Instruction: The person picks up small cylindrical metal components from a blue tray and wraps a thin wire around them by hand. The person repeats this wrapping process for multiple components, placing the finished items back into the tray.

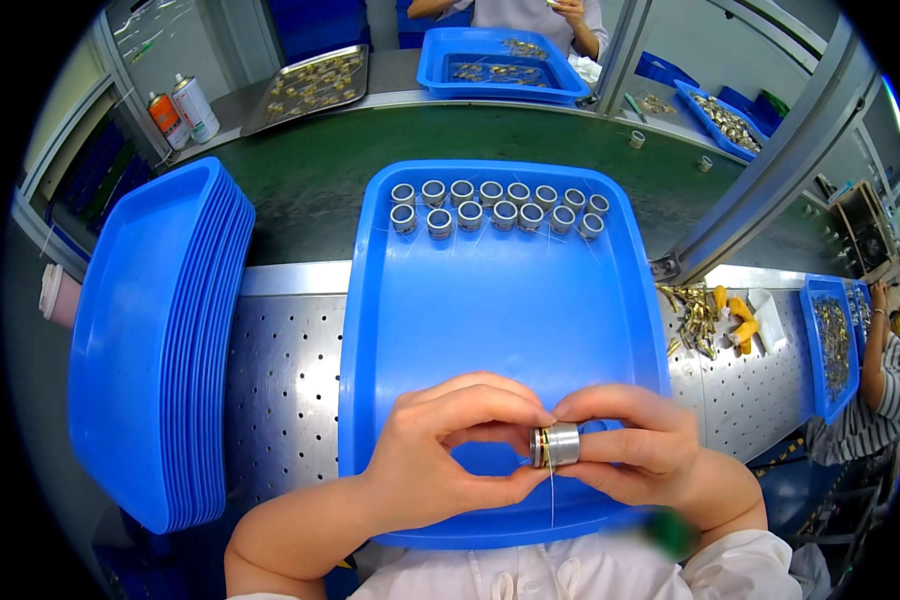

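Note:
Between my two hands, above the near end of a blue tray [490, 320], is a short silver metal cylinder [564, 444] lying on its side. A brass-coloured part shows at its left end, and a thin wire hangs down from it. My left hand [450, 440] pinches the left end between thumb and fingers. My right hand [635, 440] grips the right end, its thumb and fingers closed round the metal. At the tray's far end stand two rows of similar silver cylinders [505, 215], open end up, with thin wires sticking out.
Left of the tray rises a stack of blue trays [160, 350]. To the right lie brass pieces [698, 318], yellow finger cots [740, 325] and white paper [767, 320] on a perforated metal bench. Beyond the green belt [300, 180] are a metal tray [315, 85], spray cans [195, 108] and co-workers.

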{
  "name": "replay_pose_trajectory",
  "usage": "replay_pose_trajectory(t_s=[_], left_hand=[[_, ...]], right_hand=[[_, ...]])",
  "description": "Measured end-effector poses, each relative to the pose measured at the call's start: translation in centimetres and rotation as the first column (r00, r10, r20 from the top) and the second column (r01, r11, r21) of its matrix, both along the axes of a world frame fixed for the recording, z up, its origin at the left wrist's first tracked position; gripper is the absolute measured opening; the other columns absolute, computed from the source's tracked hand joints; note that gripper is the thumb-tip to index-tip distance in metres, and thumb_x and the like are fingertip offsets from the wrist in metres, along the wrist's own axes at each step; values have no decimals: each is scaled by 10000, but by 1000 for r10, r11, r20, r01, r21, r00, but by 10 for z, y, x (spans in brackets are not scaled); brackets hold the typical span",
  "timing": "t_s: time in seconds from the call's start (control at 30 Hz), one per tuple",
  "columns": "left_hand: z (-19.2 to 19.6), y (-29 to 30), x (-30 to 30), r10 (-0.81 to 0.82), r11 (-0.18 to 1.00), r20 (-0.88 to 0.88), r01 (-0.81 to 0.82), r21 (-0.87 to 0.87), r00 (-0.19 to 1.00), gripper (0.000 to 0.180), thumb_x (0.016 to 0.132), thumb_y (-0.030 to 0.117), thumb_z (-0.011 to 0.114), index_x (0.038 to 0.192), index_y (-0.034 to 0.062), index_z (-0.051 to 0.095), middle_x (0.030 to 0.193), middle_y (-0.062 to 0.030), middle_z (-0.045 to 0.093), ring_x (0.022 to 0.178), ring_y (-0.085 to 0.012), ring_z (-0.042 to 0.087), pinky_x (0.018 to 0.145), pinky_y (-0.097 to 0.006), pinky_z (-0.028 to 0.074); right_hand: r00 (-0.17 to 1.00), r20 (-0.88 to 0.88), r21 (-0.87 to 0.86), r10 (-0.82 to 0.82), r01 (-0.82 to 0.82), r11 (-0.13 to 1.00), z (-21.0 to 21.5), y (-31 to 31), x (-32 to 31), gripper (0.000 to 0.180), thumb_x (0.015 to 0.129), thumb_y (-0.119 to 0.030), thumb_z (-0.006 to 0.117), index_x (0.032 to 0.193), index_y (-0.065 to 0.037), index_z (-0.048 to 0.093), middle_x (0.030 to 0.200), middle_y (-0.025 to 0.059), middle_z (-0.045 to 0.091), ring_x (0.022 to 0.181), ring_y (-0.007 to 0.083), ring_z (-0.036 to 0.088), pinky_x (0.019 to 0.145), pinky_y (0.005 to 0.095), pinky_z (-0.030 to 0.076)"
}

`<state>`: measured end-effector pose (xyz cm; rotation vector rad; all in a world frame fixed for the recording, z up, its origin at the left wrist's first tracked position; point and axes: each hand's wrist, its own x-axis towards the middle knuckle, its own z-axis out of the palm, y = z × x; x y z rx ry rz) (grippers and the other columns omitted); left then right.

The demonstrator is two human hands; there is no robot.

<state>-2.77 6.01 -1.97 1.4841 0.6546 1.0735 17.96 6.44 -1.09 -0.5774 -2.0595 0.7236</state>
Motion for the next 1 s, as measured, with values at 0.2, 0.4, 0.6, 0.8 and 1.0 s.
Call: replay_pose_trajectory(t_s=[0.2, 0.4, 0.6, 0.8, 1.0], left_hand=[[-2, 0, 1, 12, 999, 51, -10, -38, 999, 420, 589, -119, 758, 974, -45, 609, 982, -157, 583, 903, -210, 626, 785, -318, 568], [-5, 0, 2, 19, 1000, 84, -18, -23, 996, 424, 590, -124, 757, 976, -40, 605, 979, -152, 581, 891, -203, 627, 769, -309, 572], [-6, 0, 2, 3, 998, 87, 2, -57, 996, 453, 587, -127, 758, 999, -43, 590, 1006, -147, 570, 916, -205, 621, 784, -310, 565], [2, 0, 0, -10, 923, 197, 85, -375, 980, 439, 670, -127, 683, 1080, -47, 548, 1100, -130, 522, 995, -214, 594, 876, -331, 518], [-4, 2, -2, -33, 899, 243, 135, -417, 970, 364, 722, -126, 628, 1068, -39, 551, 1098, -124, 524, 1000, -193, 590, 872, -315, 512]], right_hand=[[999, -19, -15, -34, 34, 999, -7, -2, 0, 257, 663, 23, 752, 906, 0, 671, 1007, 161, 613, 760, 212, 649, 645, 266, 538], [998, -54, -23, -31, 29, 999, -10, -1, -2, 274, 658, 45, 742, 919, -5, 675, 1004, 147, 607, 752, 184, 643, 638, 259, 539], [997, -73, -39, -19, 17, 999, -10, 0, -2, 284, 660, 55, 742, 931, 6, 673, 1023, 166, 596, 798, 186, 644, 657, 264, 543], [998, -44, 9, -43, 44, 999, -8, 3, 0, 258, 664, 36, 750, 908, 5, 671, 1020, 171, 597, 816, 208, 647, 683, 271, 542], [997, 31, 106, -76, 72, 992, -8, 2, -1, 227, 664, 8, 752, 875, -5, 667, 1005, 165, 612, 799, 236, 651, 687, 292, 546]])
